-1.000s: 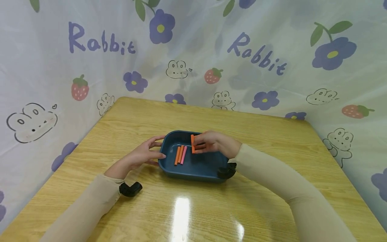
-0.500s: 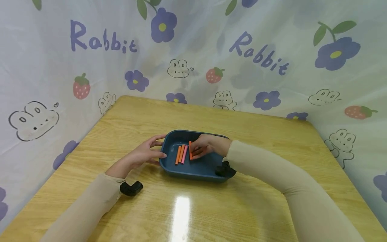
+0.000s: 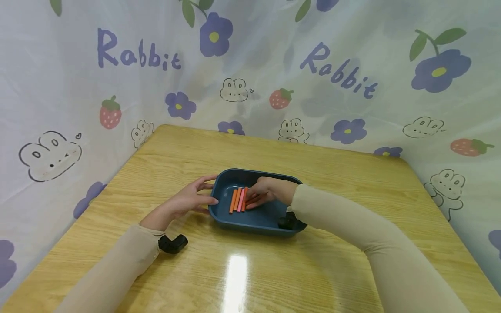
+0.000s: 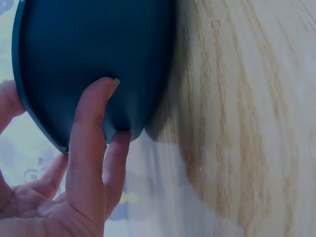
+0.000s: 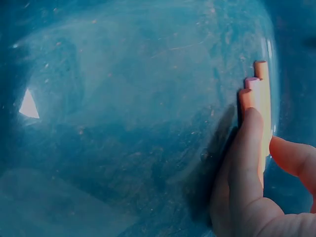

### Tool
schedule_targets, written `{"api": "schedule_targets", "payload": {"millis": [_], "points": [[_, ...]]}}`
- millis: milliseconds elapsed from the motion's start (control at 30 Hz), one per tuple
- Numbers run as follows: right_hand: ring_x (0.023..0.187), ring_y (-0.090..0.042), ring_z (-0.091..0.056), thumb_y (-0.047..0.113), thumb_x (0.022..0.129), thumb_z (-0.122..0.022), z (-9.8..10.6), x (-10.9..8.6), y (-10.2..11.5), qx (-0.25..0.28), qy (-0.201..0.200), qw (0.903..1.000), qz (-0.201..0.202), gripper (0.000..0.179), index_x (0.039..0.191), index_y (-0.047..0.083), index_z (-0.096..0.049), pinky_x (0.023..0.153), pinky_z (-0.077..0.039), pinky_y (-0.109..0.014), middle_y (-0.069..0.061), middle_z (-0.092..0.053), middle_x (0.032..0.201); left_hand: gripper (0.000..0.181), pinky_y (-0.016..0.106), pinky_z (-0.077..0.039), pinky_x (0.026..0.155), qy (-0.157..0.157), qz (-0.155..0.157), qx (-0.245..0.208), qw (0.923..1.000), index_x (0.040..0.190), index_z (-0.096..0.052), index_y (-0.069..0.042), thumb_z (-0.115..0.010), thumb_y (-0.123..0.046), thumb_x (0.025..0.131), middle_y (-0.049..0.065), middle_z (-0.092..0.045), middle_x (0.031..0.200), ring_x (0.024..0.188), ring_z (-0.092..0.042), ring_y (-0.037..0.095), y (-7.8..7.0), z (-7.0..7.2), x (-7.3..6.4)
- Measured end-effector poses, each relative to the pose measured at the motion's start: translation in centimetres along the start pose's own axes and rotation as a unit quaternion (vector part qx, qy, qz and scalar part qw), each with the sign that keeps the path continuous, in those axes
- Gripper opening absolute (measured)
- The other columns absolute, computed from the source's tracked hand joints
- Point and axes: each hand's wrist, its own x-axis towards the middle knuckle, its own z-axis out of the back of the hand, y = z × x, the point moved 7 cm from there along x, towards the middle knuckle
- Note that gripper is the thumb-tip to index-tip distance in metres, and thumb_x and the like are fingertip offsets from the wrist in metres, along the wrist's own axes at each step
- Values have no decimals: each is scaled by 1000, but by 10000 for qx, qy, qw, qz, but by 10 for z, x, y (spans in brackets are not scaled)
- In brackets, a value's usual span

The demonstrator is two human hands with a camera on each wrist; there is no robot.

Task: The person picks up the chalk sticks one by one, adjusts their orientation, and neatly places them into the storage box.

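Observation:
In the head view a dark blue tray (image 3: 254,226) sits on the table. My left hand (image 3: 192,198) holds its left end, thumb at the rim and other fingers spread along the outer wall; in the left wrist view fingertips (image 4: 94,108) press that wall. Inside the tray, two orange chalk sticks (image 3: 233,202) and a pink chalk stick (image 3: 241,201) lie side by side. My right hand (image 3: 264,192) reaches into the tray and pinches another orange chalk stick (image 5: 246,98) at the right of that row, partly hidden by its fingers.
The wooden table (image 3: 195,269) reaches back to a patterned curtain (image 3: 250,56) that hangs behind it and at both sides. Black wrist mounts (image 3: 173,244) sit at the sleeves; the right one overlaps the tray's near right corner.
My right hand has lowered its orange chalk stick into the tray and moved it left against the pink one. My left hand stays at the tray's end.

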Motion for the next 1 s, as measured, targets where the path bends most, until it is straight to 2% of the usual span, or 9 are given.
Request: {"api": "schedule_targets", "payload": {"millis": [233, 333, 567, 700, 833, 1000], "points": [[81, -27, -59, -9, 86, -56, 4, -7, 3, -254, 67, 9996, 91, 36, 121, -10, -47, 77, -54, -36, -20, -54, 101, 80, 49, -53, 73, 14, 1, 3, 10000, 148, -21, -13, -66, -2, 84, 27, -28, 139, 97, -60, 35, 1, 0, 2], [85, -27, -58, -9, 87, -54, 5, -10, 5, -378, 231, 9988, 215, 37, 123, -8, -48, 80, -53, -37, -20, -54, 105, 80, 49, -53, 73, 4, -4, 11, 10000, 148, -21, -13, -66, -2, 83, 27, -28, 139, 97, -60, 35, 1, 0, 2], [96, -28, -54, -11, 88, -51, 6, -23, 17, -233, 804, 9935, 774, 48, 133, -5, -36, 88, -48, -42, -22, -50, 115, 80, 48, -53, 72, 6, -25, 34, 10000, 148, -20, -12, -66, -3, 83, 27, -28, 140, 94, -61, 31, 1, 1, 1], [109, -33, -50, -10, 90, -48, 7, -36, 25, -218, 1058, 9877, 1127, 53, 139, -6, -27, 93, -45, -43, -26, -42, 128, 81, 49, -53, 73, -6, -17, 29, 10000, 148, -20, -12, -67, -3, 83, 27, -28, 140, 95, -61, 32, 1, 0, 1], [123, -39, -40, -8, 93, -46, 11, -50, 28, -273, 1210, 9823, 1405, 56, 142, -6, -21, 93, -45, -42, -28, -32, 138, 80, 49, -53, 73, -5, -16, 48, 10000, 148, -20, -12, -67, -3, 83, 27, -28, 140, 96, -60, 33, 1, 1, 1], [127, -42, -34, -6, 94, -45, 19, -69, 28, -228, 1266, 9775, 1670, 56, 144, -6, -18, 96, -43, -43, -28, -25, 142, 80, 48, -53, 73, 12, -29, 85, 10000, 148, -20, -12, -67, -4, 84, 27, -28, 140, 96, -60, 34, 3, 2, 2]]}}
